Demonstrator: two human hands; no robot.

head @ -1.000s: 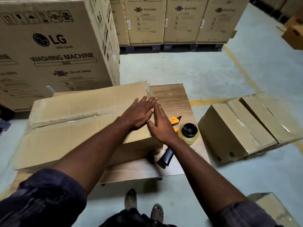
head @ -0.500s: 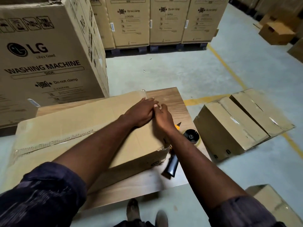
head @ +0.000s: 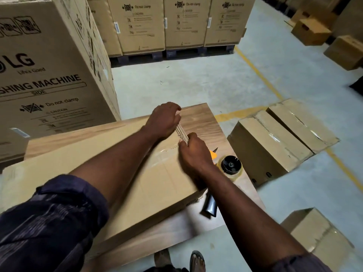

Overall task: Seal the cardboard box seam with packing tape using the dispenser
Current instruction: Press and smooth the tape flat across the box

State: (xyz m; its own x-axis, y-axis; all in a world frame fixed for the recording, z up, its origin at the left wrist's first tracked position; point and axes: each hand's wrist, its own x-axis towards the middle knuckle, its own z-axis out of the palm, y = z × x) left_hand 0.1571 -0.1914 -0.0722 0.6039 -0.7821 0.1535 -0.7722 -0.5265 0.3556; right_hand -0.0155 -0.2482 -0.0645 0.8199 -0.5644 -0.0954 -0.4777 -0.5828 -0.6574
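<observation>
A long cardboard box [head: 82, 165] lies on a low wooden table [head: 204, 122]. At its right end my left hand [head: 163, 122] and my right hand [head: 194, 154] are both closed on a narrow, bunched strip of clear tape [head: 181, 132] stretched between them just above the box top. The tape dispenser [head: 230, 166] lies on the table right of the box, untouched. Its black roll hub faces up, an orange part shows beside my right wrist, and its black handle [head: 211, 206] sticks out below my forearm.
A tall washing machine carton [head: 49, 71] stands behind the table on the left. More cartons on pallets [head: 184, 26] line the back. Two taped boxes [head: 275, 142] lie on the floor to the right, another box [head: 318, 236] sits near right, and my feet [head: 196, 262] are under the table edge.
My hands were pressing flat on the box's right end. They have since curled shut and now hold a bunched strip of tape between them. The view has shifted slightly.
</observation>
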